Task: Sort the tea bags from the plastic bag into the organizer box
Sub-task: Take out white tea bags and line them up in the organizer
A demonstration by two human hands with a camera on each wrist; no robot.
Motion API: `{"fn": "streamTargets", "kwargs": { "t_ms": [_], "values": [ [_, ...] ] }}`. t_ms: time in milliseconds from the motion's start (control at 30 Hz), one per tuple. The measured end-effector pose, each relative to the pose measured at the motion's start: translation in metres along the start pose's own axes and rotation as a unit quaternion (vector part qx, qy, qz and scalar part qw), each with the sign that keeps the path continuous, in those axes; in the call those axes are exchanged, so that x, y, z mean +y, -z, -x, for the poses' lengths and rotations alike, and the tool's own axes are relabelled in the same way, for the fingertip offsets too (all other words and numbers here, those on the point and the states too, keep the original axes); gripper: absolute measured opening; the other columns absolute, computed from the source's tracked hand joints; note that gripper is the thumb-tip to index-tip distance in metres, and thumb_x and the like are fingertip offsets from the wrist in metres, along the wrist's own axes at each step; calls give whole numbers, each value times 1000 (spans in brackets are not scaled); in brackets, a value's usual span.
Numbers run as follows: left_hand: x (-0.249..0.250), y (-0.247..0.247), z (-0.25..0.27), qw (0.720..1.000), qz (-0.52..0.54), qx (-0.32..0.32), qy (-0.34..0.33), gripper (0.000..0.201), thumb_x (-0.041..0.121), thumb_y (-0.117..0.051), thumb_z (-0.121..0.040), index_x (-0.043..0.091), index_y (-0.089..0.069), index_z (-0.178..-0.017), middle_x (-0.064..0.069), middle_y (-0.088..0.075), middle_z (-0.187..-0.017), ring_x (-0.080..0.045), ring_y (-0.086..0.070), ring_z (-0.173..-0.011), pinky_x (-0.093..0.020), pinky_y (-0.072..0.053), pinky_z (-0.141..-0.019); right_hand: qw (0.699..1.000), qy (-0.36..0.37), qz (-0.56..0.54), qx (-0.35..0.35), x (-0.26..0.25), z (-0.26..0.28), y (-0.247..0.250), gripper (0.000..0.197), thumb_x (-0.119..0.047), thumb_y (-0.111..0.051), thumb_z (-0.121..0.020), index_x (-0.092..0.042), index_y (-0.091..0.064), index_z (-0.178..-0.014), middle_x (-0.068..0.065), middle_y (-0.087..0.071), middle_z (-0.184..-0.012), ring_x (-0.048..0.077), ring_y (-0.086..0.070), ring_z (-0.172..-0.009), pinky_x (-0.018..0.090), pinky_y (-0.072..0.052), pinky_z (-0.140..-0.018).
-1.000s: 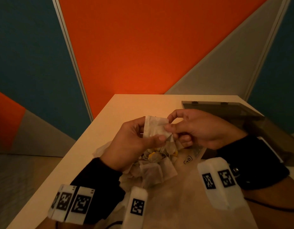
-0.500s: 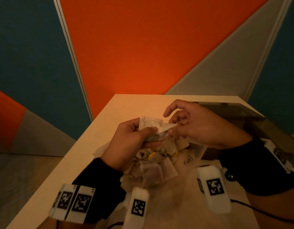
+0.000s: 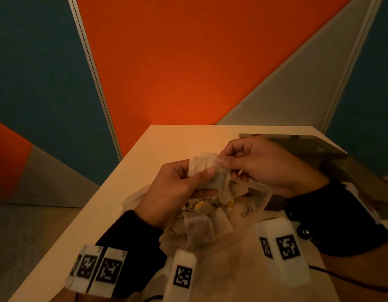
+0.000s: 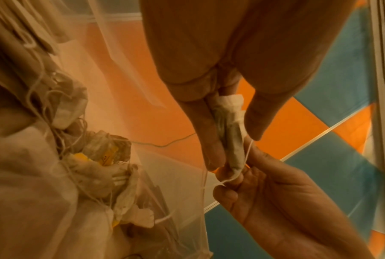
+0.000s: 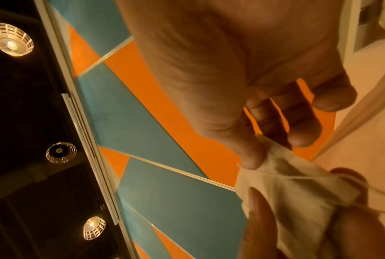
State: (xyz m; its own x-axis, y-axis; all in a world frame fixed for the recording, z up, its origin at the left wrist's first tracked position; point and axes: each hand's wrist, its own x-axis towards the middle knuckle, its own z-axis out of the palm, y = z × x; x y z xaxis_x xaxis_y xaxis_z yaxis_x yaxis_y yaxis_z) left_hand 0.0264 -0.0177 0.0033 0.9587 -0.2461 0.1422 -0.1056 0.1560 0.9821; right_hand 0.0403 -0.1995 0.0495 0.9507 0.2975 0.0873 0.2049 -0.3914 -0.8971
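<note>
I see one tea bag (image 3: pixel 203 168), pale, crumpled paper with a thin white string (image 4: pixel 246 156), held above the table (image 3: pixel 132 171). Left hand (image 3: pixel 173 192) grips it between thumb and fingers; right hand (image 3: pixel 260 164) pinches its top edge and string. Below lies the plastic bag (image 3: pixel 249 214) of more tea bags (image 3: pixel 201 227). The organizer box (image 3: pixel 315 147) sits behind the right hand, dim, compartments unreadable.

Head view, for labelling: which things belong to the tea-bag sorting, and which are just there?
Job:
tea bag, held by left hand and right hand
plastic bag of tea bags
organizer box

Just there:
table
wall panels
</note>
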Motion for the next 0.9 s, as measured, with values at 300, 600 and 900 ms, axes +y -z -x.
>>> {"fn": "streamTargets", "kwargs": {
  "t_ms": [300,600,900],
  "values": [
    [1,-2,2,1000,-22,-9,5,23,5,-53,-95,-9,-69,-103,-25,-73,-93,-28,-73,-78,-29,-60,-63,985,112,125,28,0,-2,-8,21,-12,-72,-85,-29,-67,-97,-3,-66,-86,16,-63,-77,29,-54,-68],
    [1,-1,5,996,-54,-72,-1,20,2,-56,-92,-6,-70,-103,-19,-74,-94,-22,-73,-79,-28,-59,-68,986,56,-18,159,7,-7,14,5,-14,-72,-85,-18,-76,-87,0,-72,-74,7,-58,-60,30,-52,-63],
    [3,-2,5,998,-28,-60,14,22,4,-59,-89,-5,-71,-104,-21,-74,-94,-25,-73,-79,-33,-61,-66,967,-115,226,39,27,-14,33,23,-20,-67,-89,-24,-67,-112,-5,-68,-99,7,-61,-91,25,-46,-77]
  ]
}}
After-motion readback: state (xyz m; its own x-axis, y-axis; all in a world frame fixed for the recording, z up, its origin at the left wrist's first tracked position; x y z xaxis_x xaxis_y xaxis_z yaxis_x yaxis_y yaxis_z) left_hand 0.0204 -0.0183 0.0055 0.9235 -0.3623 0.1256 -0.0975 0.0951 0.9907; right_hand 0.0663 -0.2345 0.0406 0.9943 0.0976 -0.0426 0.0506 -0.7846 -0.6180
